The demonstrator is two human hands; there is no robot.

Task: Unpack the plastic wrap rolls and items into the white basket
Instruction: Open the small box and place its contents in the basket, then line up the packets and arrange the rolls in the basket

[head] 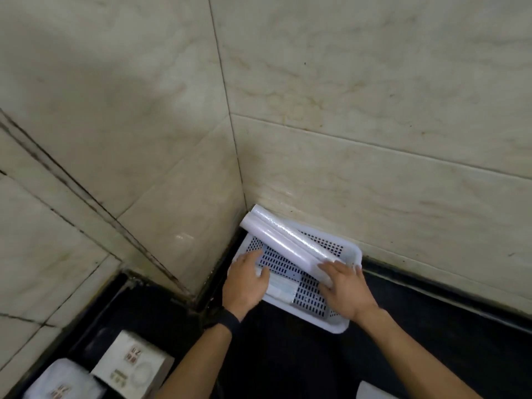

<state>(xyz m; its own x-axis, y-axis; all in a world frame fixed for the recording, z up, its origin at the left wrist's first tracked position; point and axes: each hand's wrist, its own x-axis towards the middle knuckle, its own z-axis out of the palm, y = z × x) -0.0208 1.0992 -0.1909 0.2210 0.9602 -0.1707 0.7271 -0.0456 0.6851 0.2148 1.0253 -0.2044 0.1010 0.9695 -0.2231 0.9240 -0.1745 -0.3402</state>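
Note:
A white perforated basket (352,253) sits on the dark counter in the tiled corner. Two plastic wrap rolls (283,239) lie side by side across it, their far ends sticking out over the basket's back corner. My right hand (344,286) grips the near ends of the rolls. My left hand (244,279) rests flat on the basket's left edge, fingers spread, touching a small flat packet (280,287) that lies on the basket floor. A dark band is on my left wrist.
Beige tiled walls (374,110) close in behind and left of the basket. A white carton (134,365) with red print and a wrapped white bundle (62,381) stand at the bottom left. A pale object (377,391) shows at the bottom edge.

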